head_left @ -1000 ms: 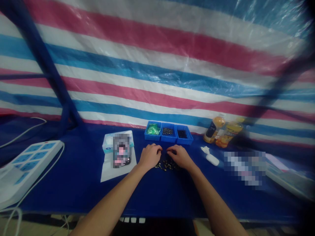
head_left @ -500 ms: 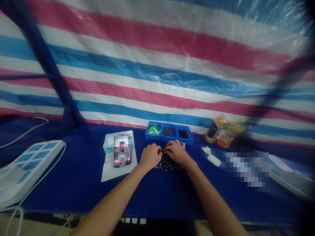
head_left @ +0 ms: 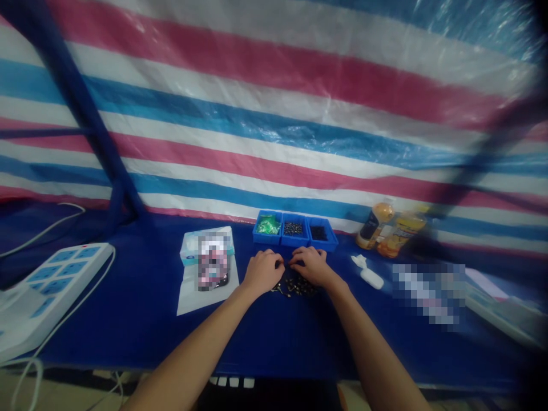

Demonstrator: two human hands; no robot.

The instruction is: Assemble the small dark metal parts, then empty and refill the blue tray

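Note:
My left hand [head_left: 264,270] is over the blue table with its thumb and fingers curled into a pinch. Whatever small thing it grips is too tiny and dark to make out. Facing it across a narrow gap, my right hand [head_left: 312,266] has its fingers bent together at the tips, and their contents are also unclear. Just below both hands lies a loose pile of small dark and brassy parts [head_left: 301,286]. Behind them stand three blue bins: one with green packets [head_left: 269,225], one with small metallic pieces [head_left: 293,229], one with black pieces [head_left: 318,232].
At left are a tissue box [head_left: 188,246] with a phone-like item on white paper [head_left: 188,299], and a power strip [head_left: 81,274] with cables. To the right sit a white case [head_left: 372,278] and two bottles [head_left: 375,225] [head_left: 400,233]. A striped sheet hangs behind.
My hands have drawn slightly apart, the right one shifting a little to the right. More of the pile shows beneath it.

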